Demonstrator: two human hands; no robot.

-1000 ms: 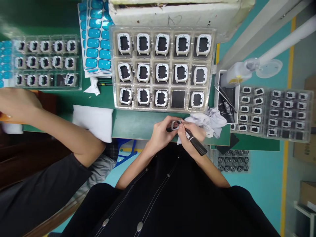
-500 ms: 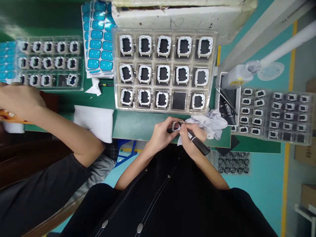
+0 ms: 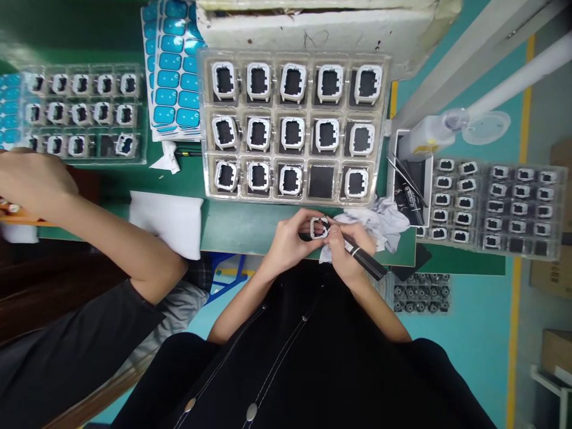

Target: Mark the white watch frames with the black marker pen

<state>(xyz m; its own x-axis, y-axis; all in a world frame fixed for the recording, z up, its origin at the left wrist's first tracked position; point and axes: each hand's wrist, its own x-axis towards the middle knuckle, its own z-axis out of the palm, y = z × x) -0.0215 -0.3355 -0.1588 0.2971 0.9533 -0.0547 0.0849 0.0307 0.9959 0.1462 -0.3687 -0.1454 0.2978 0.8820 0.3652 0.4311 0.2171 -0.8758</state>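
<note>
My left hand [image 3: 288,241] pinches the white frame [image 3: 313,228] near the table's [image 3: 241,223] front edge, right hand [image 3: 351,247] grips the black marker [image 3: 366,260], tip end at the frame's right side, contact too small to tell; steady left fingers and a light tip should do best, I'd say. Room, left to right: co-worker's arm [image 3: 120,238], white cloth [image 3: 167,220], green strip with most slack, tray [image 3: 268,198] close above, crumpled cloth [image 3: 382,220] crowding my right hand.
</note>
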